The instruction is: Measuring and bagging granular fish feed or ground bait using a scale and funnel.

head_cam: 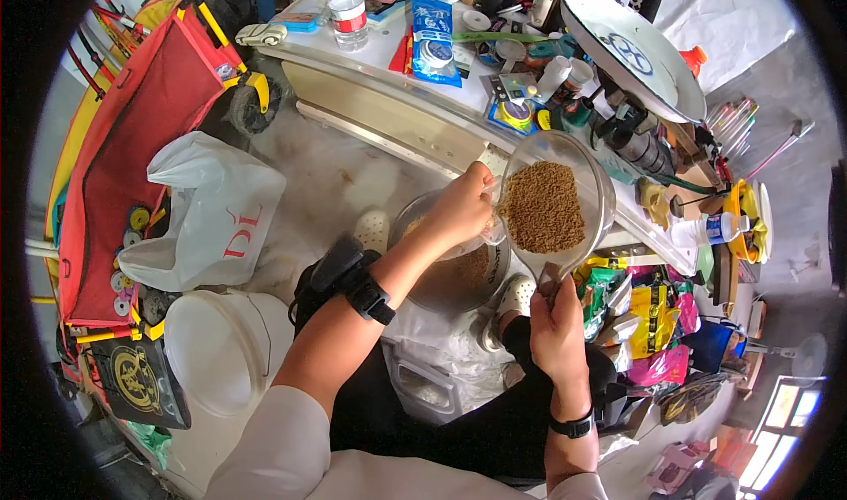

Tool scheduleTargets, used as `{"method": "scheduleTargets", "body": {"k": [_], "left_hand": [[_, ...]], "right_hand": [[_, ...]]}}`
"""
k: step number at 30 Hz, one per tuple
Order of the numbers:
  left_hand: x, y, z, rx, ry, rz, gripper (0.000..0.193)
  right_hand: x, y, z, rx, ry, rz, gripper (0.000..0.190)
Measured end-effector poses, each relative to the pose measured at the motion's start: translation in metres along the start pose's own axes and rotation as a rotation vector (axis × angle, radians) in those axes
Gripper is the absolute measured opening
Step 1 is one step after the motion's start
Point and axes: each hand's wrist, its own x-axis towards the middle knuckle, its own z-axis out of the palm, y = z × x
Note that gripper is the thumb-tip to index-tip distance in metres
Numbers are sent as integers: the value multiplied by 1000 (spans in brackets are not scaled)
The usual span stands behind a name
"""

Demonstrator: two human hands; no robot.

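Note:
My right hand (pixel 557 321) grips the handle of a clear plastic scoop (pixel 599 189), which holds a bed of brown granules (pixel 544 207). My left hand (pixel 463 202) is closed on a clear plastic piece (pixel 494 230) beside the scoop's left rim; whether the two are joined, I cannot tell. Under my left forearm a round basin (pixel 440 295) stands on the floor between my feet. Darker brown granules (pixel 473 267) show inside it, with a paler patch partly hidden by my wrist.
A white bucket (pixel 212 354) and a white plastic bag (pixel 225 215) stand left, near a red fabric wagon (pixel 132 169). Ahead, a cluttered white table (pixel 377 50) bears a water bottle (pixel 347 13) and an enamel basin (pixel 635 50). Colourful packets (pixel 645 321) lie right; a clear plastic container (pixel 423 384) sits between my legs.

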Motion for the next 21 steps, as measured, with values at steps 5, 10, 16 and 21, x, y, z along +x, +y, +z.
{"method": "scheduleTargets", "body": {"k": [5, 10, 16, 21], "left_hand": [[-2, 12, 0, -20, -19, -37, 10], [-1, 6, 2, 12, 22, 14, 11], [-2, 10, 1, 17, 6, -11, 12], [-5, 21, -4, -49, -31, -91, 14]], "right_hand": [[1, -1, 1, -109, 26, -104, 41], [2, -3, 3, -100, 13, -98, 43], [2, -4, 3, -102, 24, -120, 44], [3, -6, 3, -99, 12, -131, 47]]}}
